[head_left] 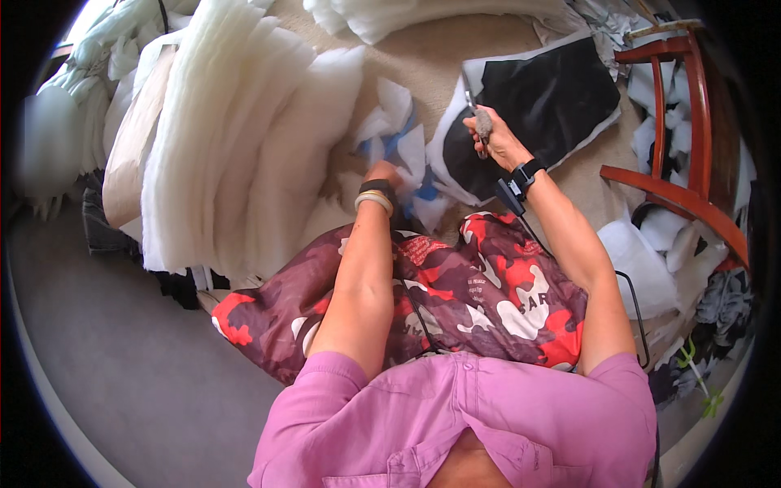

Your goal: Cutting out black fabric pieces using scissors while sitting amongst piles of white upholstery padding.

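Note:
My right hand is closed round what look like scissors, with a grey wrapped handle and a metal end pointing away from me. They are held over the left edge of a black sheet that lies on white padding. My left hand is between a thick stack of white wadding sheets and some loose white scraps with blue among them. Its fingers are partly hidden and blurred, so their grip cannot be made out. A red and maroon camouflage cloth covers my lap.
A reddish-brown wooden chair frame lies at the right, with white scraps around it. More white wadding is at the far edge. Grey floor stretches along the left. A black cable hangs by my right arm.

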A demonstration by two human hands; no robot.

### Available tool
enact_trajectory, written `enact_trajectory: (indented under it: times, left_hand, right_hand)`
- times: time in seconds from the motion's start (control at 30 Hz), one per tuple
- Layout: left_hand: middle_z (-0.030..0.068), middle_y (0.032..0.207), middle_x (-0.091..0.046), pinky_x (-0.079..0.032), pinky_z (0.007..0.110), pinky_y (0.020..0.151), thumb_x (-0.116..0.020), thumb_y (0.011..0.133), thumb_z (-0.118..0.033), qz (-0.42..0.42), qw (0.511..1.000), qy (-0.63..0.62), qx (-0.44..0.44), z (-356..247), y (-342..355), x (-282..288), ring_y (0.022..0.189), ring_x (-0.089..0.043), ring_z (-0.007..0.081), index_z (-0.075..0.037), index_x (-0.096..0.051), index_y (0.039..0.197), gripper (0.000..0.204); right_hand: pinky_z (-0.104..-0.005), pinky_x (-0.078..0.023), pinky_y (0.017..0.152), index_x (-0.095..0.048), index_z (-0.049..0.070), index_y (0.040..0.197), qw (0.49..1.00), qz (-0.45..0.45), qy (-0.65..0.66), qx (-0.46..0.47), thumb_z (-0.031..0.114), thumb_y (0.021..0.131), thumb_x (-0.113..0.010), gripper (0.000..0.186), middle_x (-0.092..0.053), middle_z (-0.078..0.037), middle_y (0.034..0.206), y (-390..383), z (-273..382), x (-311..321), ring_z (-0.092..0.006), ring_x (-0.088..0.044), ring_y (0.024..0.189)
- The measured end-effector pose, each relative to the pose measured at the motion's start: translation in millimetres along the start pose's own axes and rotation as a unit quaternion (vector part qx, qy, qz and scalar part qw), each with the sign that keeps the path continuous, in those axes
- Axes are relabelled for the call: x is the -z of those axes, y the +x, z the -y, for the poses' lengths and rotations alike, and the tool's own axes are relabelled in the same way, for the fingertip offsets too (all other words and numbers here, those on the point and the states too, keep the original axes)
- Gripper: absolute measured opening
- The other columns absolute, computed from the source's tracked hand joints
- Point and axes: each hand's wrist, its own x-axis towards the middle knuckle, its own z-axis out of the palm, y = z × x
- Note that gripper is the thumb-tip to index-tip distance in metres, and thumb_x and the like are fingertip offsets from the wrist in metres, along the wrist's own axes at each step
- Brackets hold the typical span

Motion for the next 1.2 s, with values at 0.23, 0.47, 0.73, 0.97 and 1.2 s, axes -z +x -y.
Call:
enact_trajectory:
  times: [0.23,0.47,0.73,0.97,1.2]
  left_hand:
    - [0.0169,0.107,-0.057,-0.044,0.037,0.081,-0.057,0.076,-0.024,-0.346,0.938,-0.012,-0.019,-27.4,-21.0,10.3,0.091,-0.059,0.0304,-0.006,-0.056,0.111,0.039]
    - [0.0162,0.096,-0.061,-0.042,0.035,0.083,-0.048,0.085,-0.042,0.109,0.82,-0.532,-0.182,-99.2,-32.5,-3.2,0.086,-0.058,0.0222,0.004,-0.044,0.117,0.057]
    - [0.0029,0.053,-0.047,-0.049,0.037,0.074,-0.055,0.083,-0.016,0.099,0.681,-0.722,-0.069,-77.6,-35.4,-0.9,0.054,-0.049,0.0161,-0.005,-0.049,0.075,0.015]
    - [0.0003,0.055,-0.05,-0.049,0.041,0.077,-0.054,0.086,-0.019,0.124,0.685,-0.71,-0.11,-88.9,-36.7,2.6,0.056,-0.053,0.0141,-0.009,-0.049,0.093,0.013]
    - [0.0018,0.057,-0.051,-0.051,0.044,0.072,-0.054,0.086,-0.017,0.164,0.674,-0.711,-0.12,-109.6,-48.4,-11.1,0.06,-0.055,0.0169,-0.009,-0.048,0.093,0.012]
  right_hand:
    - [-0.0209,-0.034,0.04,-0.033,0.009,0.122,0.99,0.075,-0.113,0.038,0.015,0.079,-0.061,0.052,-0.055,-0.003,0.076,-29.1,-37.3,-41.0,-0.0074,-0.046,0.051]
    - [-0.0294,-0.043,0.055,-0.031,0.0,0.12,0.875,0.062,-0.222,0.427,0.02,0.076,-0.063,0.058,-0.052,-0.01,0.084,-42.3,-66.6,-56.4,-0.0149,-0.052,0.066]
    - [-0.0305,-0.043,0.082,-0.049,-0.001,0.112,0.931,-0.19,-0.243,0.194,0.023,0.073,-0.064,0.048,-0.056,-0.014,0.104,-26.8,-21.7,70.4,-0.0197,-0.053,0.096]
    - [-0.0378,-0.029,0.101,-0.016,-0.001,0.133,0.848,-0.528,-0.042,-0.022,0.035,0.057,-0.076,0.103,-0.029,-0.027,0.131,-1.9,-63.6,210.9,-0.0357,-0.031,0.122]
    - [-0.0364,-0.047,0.082,-0.045,-0.005,0.114,0.882,-0.373,0.279,0.072,0.017,0.063,-0.077,0.064,-0.052,-0.017,0.112,10.9,-91.1,235.9,-0.0262,-0.054,0.096]
